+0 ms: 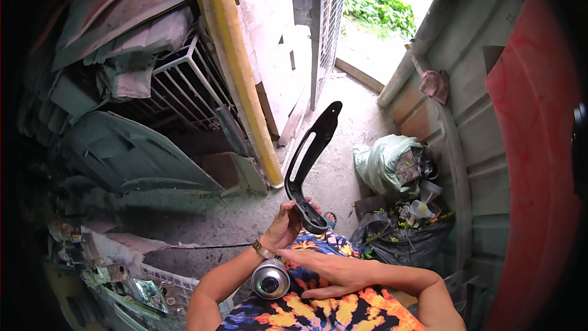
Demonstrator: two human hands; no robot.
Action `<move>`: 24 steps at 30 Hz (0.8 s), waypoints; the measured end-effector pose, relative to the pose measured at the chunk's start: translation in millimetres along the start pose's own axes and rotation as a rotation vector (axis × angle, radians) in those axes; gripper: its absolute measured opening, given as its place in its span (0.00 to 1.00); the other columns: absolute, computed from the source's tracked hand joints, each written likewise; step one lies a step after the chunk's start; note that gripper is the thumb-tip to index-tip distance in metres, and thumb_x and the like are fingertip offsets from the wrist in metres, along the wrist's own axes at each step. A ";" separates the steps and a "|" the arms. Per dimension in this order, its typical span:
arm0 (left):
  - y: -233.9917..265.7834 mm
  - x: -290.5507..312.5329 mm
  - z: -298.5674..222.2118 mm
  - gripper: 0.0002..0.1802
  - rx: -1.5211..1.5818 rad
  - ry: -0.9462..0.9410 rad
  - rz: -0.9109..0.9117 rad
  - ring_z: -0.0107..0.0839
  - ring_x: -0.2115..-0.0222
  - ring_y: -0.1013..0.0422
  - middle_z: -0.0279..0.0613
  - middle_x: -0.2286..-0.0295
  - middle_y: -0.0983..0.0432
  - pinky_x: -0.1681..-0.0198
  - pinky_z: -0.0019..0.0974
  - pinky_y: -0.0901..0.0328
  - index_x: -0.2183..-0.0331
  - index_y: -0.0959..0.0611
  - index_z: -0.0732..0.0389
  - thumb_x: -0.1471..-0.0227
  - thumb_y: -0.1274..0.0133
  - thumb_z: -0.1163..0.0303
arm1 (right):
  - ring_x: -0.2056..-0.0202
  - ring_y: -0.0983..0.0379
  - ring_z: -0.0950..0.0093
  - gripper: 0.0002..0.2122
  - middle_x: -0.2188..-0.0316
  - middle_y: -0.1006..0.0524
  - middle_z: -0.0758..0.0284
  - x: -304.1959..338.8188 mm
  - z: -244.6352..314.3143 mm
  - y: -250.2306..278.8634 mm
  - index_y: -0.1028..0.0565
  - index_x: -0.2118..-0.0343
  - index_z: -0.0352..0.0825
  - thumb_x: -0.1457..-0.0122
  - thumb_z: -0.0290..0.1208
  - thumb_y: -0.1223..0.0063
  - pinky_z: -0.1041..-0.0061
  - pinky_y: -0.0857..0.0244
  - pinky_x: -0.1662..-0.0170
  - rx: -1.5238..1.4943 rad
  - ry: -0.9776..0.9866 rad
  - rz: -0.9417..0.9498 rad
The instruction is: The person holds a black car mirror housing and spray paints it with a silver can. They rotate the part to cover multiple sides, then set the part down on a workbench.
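Observation:
My left hand (pixel 283 223) grips the lower end of a glossy black bent bracket (pixel 295 179), its long slotted arm pointing up and away. A metal-banded watch is on that wrist. Lying across my lap, my right hand (pixel 343 271) reaches to the left wrist with fingers stretched out and thumb apart, and nothing shows in it. A silver can (pixel 270 279), round end facing up, sits between my left forearm and my body, close to the right fingers. What holds the can in place is hidden.
A yellow post (pixel 242 79) and stacked panels stand left, by a white metal rack. On the right are a pale green sack (pixel 384 162), a black rubbish bag (pixel 398 242) and a red panel (pixel 536 147). A mesh gate (pixel 327 30) stands at the doorway ahead.

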State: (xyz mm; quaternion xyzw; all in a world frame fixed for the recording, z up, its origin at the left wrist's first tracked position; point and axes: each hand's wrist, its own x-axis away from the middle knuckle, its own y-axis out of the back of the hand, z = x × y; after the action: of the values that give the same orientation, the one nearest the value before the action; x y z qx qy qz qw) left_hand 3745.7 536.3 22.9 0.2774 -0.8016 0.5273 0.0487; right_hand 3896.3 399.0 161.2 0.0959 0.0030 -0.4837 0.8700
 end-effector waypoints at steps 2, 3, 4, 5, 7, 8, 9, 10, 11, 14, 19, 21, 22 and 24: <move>-7.2 -0.3 -3.7 0.46 -0.025 0.000 -0.050 0.41 0.46 0.25 0.49 0.50 0.21 0.40 0.47 0.30 0.41 0.29 0.65 0.44 0.40 0.37 | 0.31 0.43 0.53 0.43 0.29 0.45 0.47 -20.8 -17.9 -11.0 0.56 0.26 0.31 0.35 0.39 0.40 0.59 0.47 0.29 0.035 0.095 0.033; -9.3 -0.5 -5.3 0.49 -0.039 -0.003 -0.076 0.40 0.46 0.25 0.48 0.50 0.21 0.41 0.46 0.29 0.39 0.29 0.65 0.46 0.40 0.35 | 0.32 0.41 0.53 0.44 0.31 0.41 0.49 -31.3 -22.9 -14.1 0.52 0.26 0.32 0.38 0.39 0.35 0.58 0.46 0.30 -0.034 0.106 0.048; -6.2 -0.4 -4.9 0.48 -0.041 -0.010 -0.070 0.39 0.47 0.25 0.47 0.51 0.21 0.41 0.46 0.29 0.39 0.29 0.65 0.45 0.40 0.35 | 0.32 0.40 0.53 0.44 0.32 0.39 0.50 -41.7 -27.6 -17.0 0.51 0.27 0.33 0.39 0.38 0.35 0.58 0.45 0.30 -0.059 0.112 0.082; -1.0 -1.4 -2.5 0.48 -0.041 -0.016 -0.061 0.39 0.47 0.24 0.47 0.51 0.21 0.42 0.46 0.28 0.40 0.29 0.65 0.45 0.40 0.35 | 0.33 0.39 0.53 0.43 0.33 0.37 0.50 -51.3 -31.5 -19.4 0.49 0.27 0.33 0.40 0.37 0.34 0.58 0.45 0.30 -0.081 0.116 0.116; 7.6 -3.7 -3.0 0.47 -0.046 -0.044 -0.067 0.38 0.48 0.24 0.46 0.51 0.21 0.43 0.45 0.28 0.40 0.29 0.65 0.44 0.41 0.36 | 0.37 0.34 0.52 0.39 0.38 0.31 0.51 -69.5 -37.6 -26.9 0.42 0.30 0.34 0.41 0.34 0.34 0.57 0.41 0.33 -0.163 0.182 0.121; 10.7 -4.1 -5.5 0.46 -0.051 -0.065 -0.081 0.38 0.48 0.24 0.46 0.51 0.21 0.43 0.44 0.27 0.40 0.29 0.65 0.44 0.41 0.37 | 0.37 0.33 0.52 0.38 0.38 0.31 0.51 -69.9 -38.0 -28.2 0.42 0.31 0.34 0.41 0.34 0.35 0.57 0.40 0.34 -0.162 0.192 0.128; 14.5 -5.5 -7.9 0.46 -0.056 -0.086 -0.094 0.38 0.49 0.24 0.45 0.51 0.21 0.44 0.44 0.27 0.40 0.29 0.65 0.43 0.42 0.37 | 0.38 0.33 0.52 0.37 0.39 0.31 0.51 -69.3 -37.2 -28.6 0.42 0.31 0.34 0.41 0.34 0.35 0.56 0.40 0.35 -0.162 0.201 0.135; 24.0 -6.4 -14.7 0.44 -0.033 -0.103 -0.102 0.39 0.47 0.24 0.46 0.51 0.21 0.42 0.44 0.28 0.40 0.29 0.65 0.41 0.43 0.39 | 0.39 0.33 0.52 0.37 0.40 0.30 0.51 -72.6 -35.6 -29.3 0.41 0.31 0.34 0.41 0.33 0.36 0.56 0.39 0.35 -0.163 0.221 0.149; 34.3 -8.7 -22.5 0.42 -0.011 -0.120 -0.109 0.41 0.46 0.25 0.46 0.51 0.21 0.41 0.44 0.29 0.40 0.29 0.65 0.40 0.43 0.40 | 0.40 0.32 0.51 0.36 0.42 0.30 0.50 -69.7 -33.3 -28.6 0.41 0.32 0.34 0.40 0.33 0.36 0.56 0.38 0.38 -0.117 0.271 0.088; 47.4 -10.3 -39.4 0.39 0.033 -0.240 -0.110 0.42 0.43 0.27 0.49 0.46 0.25 0.39 0.42 0.29 0.39 0.30 0.66 0.36 0.48 0.42 | 0.40 0.31 0.53 0.36 0.40 0.30 0.49 -46.3 -6.3 -2.8 0.38 0.32 0.33 0.43 0.37 0.35 0.61 0.37 0.37 -0.042 0.426 -0.129; 55.8 33.2 -30.5 0.38 0.118 -0.402 -0.046 0.44 0.43 0.28 0.57 0.39 0.33 0.40 0.41 0.27 0.37 0.35 0.68 0.34 0.51 0.48 | 0.59 0.20 0.68 0.34 0.63 0.19 0.56 103.0 74.0 117.4 0.26 0.49 0.26 0.37 0.60 0.55 0.70 0.27 0.51 0.318 -0.112 -0.802; 47.9 43.1 -21.2 0.42 0.186 -0.401 -0.045 0.45 0.43 0.28 0.60 0.41 0.32 0.39 0.41 0.27 0.35 0.40 0.72 0.34 0.49 0.49 | 0.63 0.22 0.73 0.36 0.61 0.22 0.57 102.6 67.0 154.5 0.29 0.47 0.27 0.36 0.64 0.56 0.75 0.26 0.56 0.378 0.224 -1.494; 48.7 48.7 -11.3 0.44 0.283 -0.395 -0.083 0.46 0.43 0.28 0.62 0.42 0.31 0.39 0.42 0.28 0.34 0.43 0.73 0.34 0.47 0.50 | 0.62 0.23 0.73 0.34 0.59 0.22 0.58 86.5 43.9 149.6 0.29 0.45 0.28 0.36 0.61 0.55 0.74 0.26 0.55 0.072 0.298 -1.641; 47.5 61.8 1.9 0.46 0.508 -0.380 -0.123 0.46 0.43 0.28 0.63 0.44 0.30 0.39 0.42 0.28 0.33 0.48 0.75 0.34 0.46 0.53 | 0.61 0.23 0.70 0.32 0.55 0.22 0.57 60.7 -18.3 138.9 0.32 0.41 0.32 0.37 0.56 0.50 0.70 0.25 0.55 -0.400 0.306 -1.738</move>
State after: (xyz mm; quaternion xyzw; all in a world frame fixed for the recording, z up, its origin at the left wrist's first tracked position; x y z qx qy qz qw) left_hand 3670.6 524.1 6.1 0.4222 -0.6207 0.6454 -0.1409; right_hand 4047.2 422.4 160.1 -0.0301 0.2740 -0.9426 0.1886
